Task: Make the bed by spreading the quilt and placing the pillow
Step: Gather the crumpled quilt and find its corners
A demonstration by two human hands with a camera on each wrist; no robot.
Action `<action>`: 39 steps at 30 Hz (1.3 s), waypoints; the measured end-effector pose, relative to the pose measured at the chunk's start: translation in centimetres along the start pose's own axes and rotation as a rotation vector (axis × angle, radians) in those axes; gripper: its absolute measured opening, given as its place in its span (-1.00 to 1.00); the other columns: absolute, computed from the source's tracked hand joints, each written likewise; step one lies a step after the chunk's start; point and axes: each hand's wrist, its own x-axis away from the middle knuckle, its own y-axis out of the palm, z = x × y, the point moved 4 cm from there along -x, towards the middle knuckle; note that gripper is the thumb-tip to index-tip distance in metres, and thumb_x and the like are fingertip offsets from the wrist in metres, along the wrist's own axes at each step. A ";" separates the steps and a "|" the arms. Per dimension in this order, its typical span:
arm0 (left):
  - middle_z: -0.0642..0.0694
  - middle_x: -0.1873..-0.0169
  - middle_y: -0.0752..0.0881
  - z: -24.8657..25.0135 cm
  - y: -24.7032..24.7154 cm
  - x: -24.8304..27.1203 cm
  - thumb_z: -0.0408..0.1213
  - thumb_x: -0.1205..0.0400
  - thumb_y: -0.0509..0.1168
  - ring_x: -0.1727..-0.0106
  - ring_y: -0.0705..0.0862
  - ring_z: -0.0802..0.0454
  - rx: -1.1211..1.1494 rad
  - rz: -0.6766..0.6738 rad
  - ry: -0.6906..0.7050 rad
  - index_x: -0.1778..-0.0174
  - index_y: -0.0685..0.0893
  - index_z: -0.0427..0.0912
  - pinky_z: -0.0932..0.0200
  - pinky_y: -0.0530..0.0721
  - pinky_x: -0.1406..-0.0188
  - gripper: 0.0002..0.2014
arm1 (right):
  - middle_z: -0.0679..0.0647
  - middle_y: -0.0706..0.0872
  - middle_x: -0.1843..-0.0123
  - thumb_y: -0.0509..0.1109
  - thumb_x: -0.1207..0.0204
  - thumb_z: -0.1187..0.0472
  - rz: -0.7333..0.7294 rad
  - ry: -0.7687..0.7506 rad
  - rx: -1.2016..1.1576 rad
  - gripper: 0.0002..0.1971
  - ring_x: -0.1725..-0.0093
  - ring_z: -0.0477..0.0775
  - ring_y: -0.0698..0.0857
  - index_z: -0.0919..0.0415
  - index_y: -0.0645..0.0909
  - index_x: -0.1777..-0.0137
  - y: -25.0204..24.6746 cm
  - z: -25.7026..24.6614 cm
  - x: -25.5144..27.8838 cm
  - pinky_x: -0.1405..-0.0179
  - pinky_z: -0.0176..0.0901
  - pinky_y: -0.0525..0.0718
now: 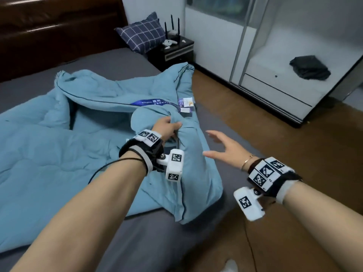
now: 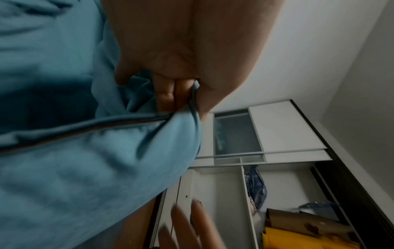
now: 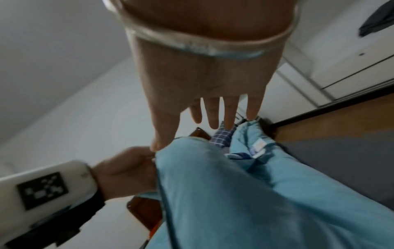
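A light blue quilt [image 1: 59, 146] lies crumpled and partly folded on the bed's grey sheet [image 1: 110, 61]. My left hand [image 1: 167, 128] grips a bunched fold of the quilt [image 2: 106, 160] near its dark-piped edge; in the left wrist view the fingers [image 2: 168, 94] curl round the cloth. My right hand [image 1: 224, 148] hovers just right of that fold with fingers [image 3: 213, 114] spread and straight, holding nothing. A navy checked pillow [image 1: 142, 33] leans at the far right corner of the bed, against the nightstand side.
A dark nightstand [image 1: 172, 51] with a router [image 1: 172, 30] stands beyond the bed. A white wardrobe [image 1: 275, 55] with an open shelf holding dark clothes [image 1: 309, 67] lines the right wall. Wooden floor [image 1: 275, 134] runs between bed and wardrobe. A brown headboard [image 1: 49, 26] is at the far left.
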 end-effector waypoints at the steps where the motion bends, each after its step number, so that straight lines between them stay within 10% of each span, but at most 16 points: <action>1: -0.21 0.14 0.70 1.3 2.1 0.1 -0.36 -0.63 0.27 0.37 0.65 0.07 0.004 -0.031 0.027 -0.08 0.66 -0.19 0.28 0.57 0.44 -0.86 | -0.07 0.39 -0.56 0.51 -0.38 -0.05 -0.040 -0.024 -0.007 -0.19 -0.50 -0.08 0.42 0.02 0.22 -0.59 -1.0 -0.3 0.0 -0.45 -0.23 0.38; 6: -0.29 0.06 0.69 7.5 12.1 0.6 -0.39 -0.62 0.28 0.10 0.66 -0.13 -0.047 -0.149 0.151 -0.01 0.66 -0.29 0.06 0.66 0.07 -0.90 | -0.02 0.51 -0.29 0.61 -0.26 -0.03 0.112 0.020 -0.040 -0.05 -0.24 -0.03 0.55 0.08 0.16 -0.58 -8.4 3.2 0.1 -0.27 -0.21 0.51; 11: -0.30 0.12 0.71 12.2 21.9 1.1 -0.11 -0.44 0.31 0.02 0.72 -0.22 -0.413 -0.186 0.305 0.14 0.58 -0.31 -0.16 0.64 -0.19 -0.70 | 0.21 0.76 -0.07 0.38 -0.42 0.16 0.326 0.052 0.232 -0.72 -0.08 0.29 0.70 0.16 0.57 -0.13 -15.7 9.5 1.5 -0.02 0.00 0.65; 16: -0.22 -0.10 0.74 14.8 26.4 0.1 -0.44 -0.56 0.28 -0.12 0.68 -0.03 -0.403 -0.156 0.379 -0.43 0.41 -0.21 0.14 0.61 -0.18 -0.51 | 0.41 0.73 -0.09 0.29 -0.48 0.37 0.491 0.320 0.113 -0.80 -0.12 0.39 0.67 0.41 0.65 -0.04 -22.1 17.3 3.5 0.01 -0.04 0.57; 27: -0.24 -0.38 0.32 19.6 34.4 -7.3 -0.38 -0.37 0.44 -0.36 0.45 -0.21 -0.615 -0.015 0.691 -0.65 0.03 0.03 0.11 0.42 -0.46 -0.01 | 0.36 0.75 -0.06 0.25 -0.48 0.40 0.572 0.451 0.038 -0.77 -0.06 0.37 0.68 0.41 0.68 -0.05 -28.1 25.6 5.7 0.05 -0.02 0.59; 31: -0.19 -0.61 0.17 21.6 37.1 -12.9 -0.27 -0.28 0.60 -0.60 0.27 -0.11 -0.533 -0.187 0.584 -0.66 -0.22 -0.01 0.00 0.29 -0.60 0.25 | 0.35 0.76 -0.06 0.27 -0.49 0.39 0.518 0.478 0.078 -0.80 -0.07 0.34 0.69 0.40 0.68 -0.03 -29.7 27.0 4.3 -0.03 0.03 0.62; 36: -0.23 -0.22 0.71 22.8 40.7 -18.5 -0.16 -0.45 0.48 -0.25 0.66 -0.21 -0.882 -0.328 0.543 -0.31 0.59 -0.21 0.05 0.59 -0.16 -0.48 | 0.27 0.79 -0.03 0.29 -0.49 0.37 0.475 0.558 0.023 -0.81 -0.05 0.28 0.71 0.34 0.71 0.01 -30.8 29.3 2.8 0.13 -0.17 0.51; 39: -0.27 -0.12 0.75 24.0 45.0 -19.3 -0.31 -0.51 0.39 -0.15 0.71 -0.22 -0.729 -0.392 0.571 -0.20 0.66 -0.26 0.11 0.63 0.00 -0.67 | 0.25 0.79 0.03 0.31 -0.47 0.37 0.487 0.629 -0.054 -0.85 -0.01 0.24 0.71 0.35 0.71 0.09 -30.9 31.4 3.1 0.17 -0.21 0.47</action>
